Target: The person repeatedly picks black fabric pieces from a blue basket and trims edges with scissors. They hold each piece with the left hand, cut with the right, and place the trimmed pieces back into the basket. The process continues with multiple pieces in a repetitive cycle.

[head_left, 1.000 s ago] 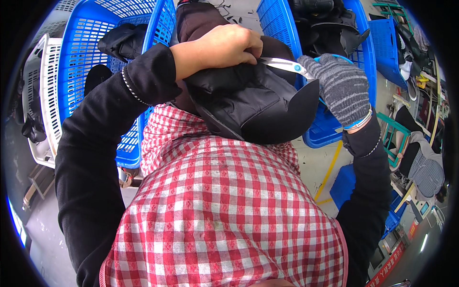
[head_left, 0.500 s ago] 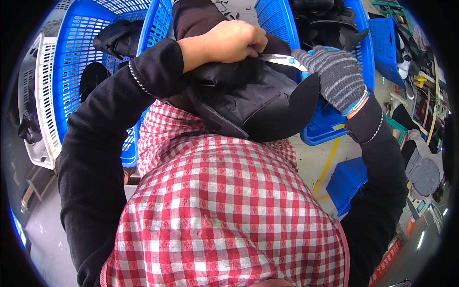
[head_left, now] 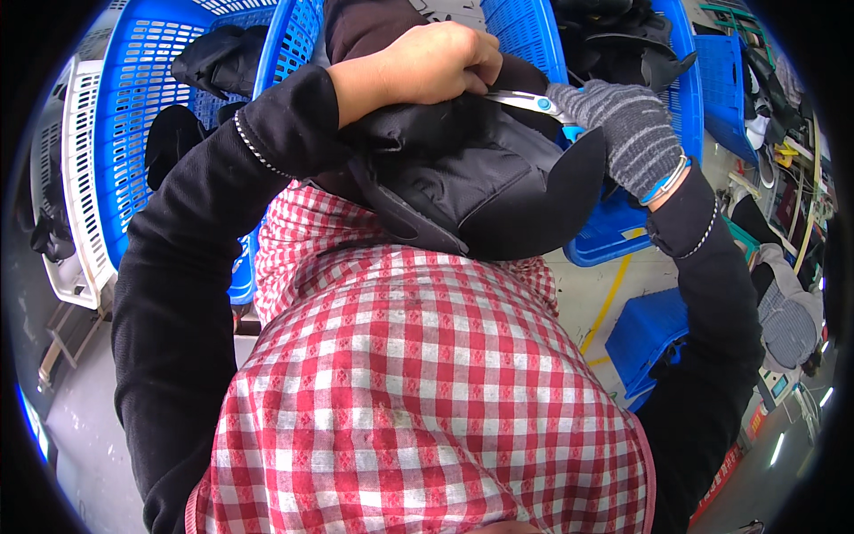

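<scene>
A black sewn piece (head_left: 480,182), like a shoe upper with a smooth curved flap, rests across my lap. Bare and curled, my left hand (head_left: 440,62) is closed at its far edge, pinching the black material. My right hand (head_left: 627,133), in a grey striped knit glove, is wrapped round the blue handles of a pair of scissors (head_left: 543,104). The pale blades point left, their tips close to my left fingertips at the black piece. What lies right between the tips and my fingers is too small to tell.
Blue plastic baskets (head_left: 124,133) holding black pieces (head_left: 222,60) stand at the left, and another blue basket (head_left: 534,36) stands at the right with more inside. A white crate (head_left: 80,178) is at far left. A blue bin (head_left: 645,334) sits on the floor near a yellow line (head_left: 605,307).
The scissors have shifted slightly left and down relative to my left fingertips. The black piece and my right hand have moved slightly right.
</scene>
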The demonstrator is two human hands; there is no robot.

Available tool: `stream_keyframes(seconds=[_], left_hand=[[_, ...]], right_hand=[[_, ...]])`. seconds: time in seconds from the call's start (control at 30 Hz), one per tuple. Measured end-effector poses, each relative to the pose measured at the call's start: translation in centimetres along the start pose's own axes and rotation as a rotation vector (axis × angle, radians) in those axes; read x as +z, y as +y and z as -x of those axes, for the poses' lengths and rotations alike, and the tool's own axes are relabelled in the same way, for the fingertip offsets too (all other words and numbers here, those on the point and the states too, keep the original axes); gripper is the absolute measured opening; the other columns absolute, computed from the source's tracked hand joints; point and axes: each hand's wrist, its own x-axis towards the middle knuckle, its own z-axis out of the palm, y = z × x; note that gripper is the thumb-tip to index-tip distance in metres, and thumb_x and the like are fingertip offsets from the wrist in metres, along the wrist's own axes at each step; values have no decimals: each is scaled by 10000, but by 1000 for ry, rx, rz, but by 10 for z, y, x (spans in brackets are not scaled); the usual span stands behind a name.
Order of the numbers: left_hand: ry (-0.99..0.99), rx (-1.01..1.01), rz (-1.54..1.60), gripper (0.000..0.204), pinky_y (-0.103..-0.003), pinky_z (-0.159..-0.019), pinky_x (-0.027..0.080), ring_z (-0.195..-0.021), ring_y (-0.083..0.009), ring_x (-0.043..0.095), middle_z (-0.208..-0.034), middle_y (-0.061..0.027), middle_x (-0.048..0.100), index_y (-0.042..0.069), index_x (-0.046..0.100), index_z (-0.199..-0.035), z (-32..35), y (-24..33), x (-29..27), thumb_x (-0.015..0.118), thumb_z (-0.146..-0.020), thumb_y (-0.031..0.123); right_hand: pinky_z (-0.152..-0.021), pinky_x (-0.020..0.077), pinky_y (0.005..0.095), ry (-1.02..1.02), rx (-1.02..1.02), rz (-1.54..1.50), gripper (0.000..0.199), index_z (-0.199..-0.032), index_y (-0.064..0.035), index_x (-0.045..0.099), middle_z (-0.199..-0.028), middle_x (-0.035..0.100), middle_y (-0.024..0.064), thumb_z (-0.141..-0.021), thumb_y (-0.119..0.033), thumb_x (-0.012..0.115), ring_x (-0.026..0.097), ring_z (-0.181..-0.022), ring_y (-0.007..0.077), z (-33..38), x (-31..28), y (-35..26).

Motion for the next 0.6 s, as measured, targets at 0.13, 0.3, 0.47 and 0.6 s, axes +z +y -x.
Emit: stream_keyframes(seconds=[0.13, 0.3, 0.47, 0.6], left_hand=[[114, -174, 396, 236, -386, -890, 532, -1016, -314, 689, -992, -178, 716, 10, 736, -998, -10, 0, -16, 757, -887, 218], [232, -422, 202, 346, -347, -861, 545, -986, -248, 702, -1024, -189, 725, -30, 678, -1128, -5, -10, -18, 788, -892, 197], [32, -231, 181, 599, -347, -1042, 483, -1140, -320, 654, -1159, -220, 656, 42, 532, -1383, 23, -42, -3, 801, -870, 197], [98, -338, 183, 601, -381, -947, 543, -1073, -351, 694, -1149, -217, 704, 2, 550, -1356, 33, -49, -25, 793, -863, 245]], right_hand=[[-803, 572, 426, -115, 70, -3, 430, -1325, -163, 678, -1057, 722, 157, -895, -161, 673, 714, -956, 326, -3, -6, -6], [-914, 571, 401, -60, 57, -227, 446, -1331, -137, 677, -1186, 721, 178, -889, -165, 721, 707, -1061, 348, 7, -24, 1], [-898, 583, 357, 0, 408, -675, 424, -1320, -65, 659, -1192, 734, 166, -912, -140, 750, 732, -1050, 307, 29, -1, -9], [-695, 563, 277, 93, 662, -1022, 406, -1278, -84, 678, -986, 731, 72, -947, -302, 769, 707, -830, 145, 48, 16, -29]])
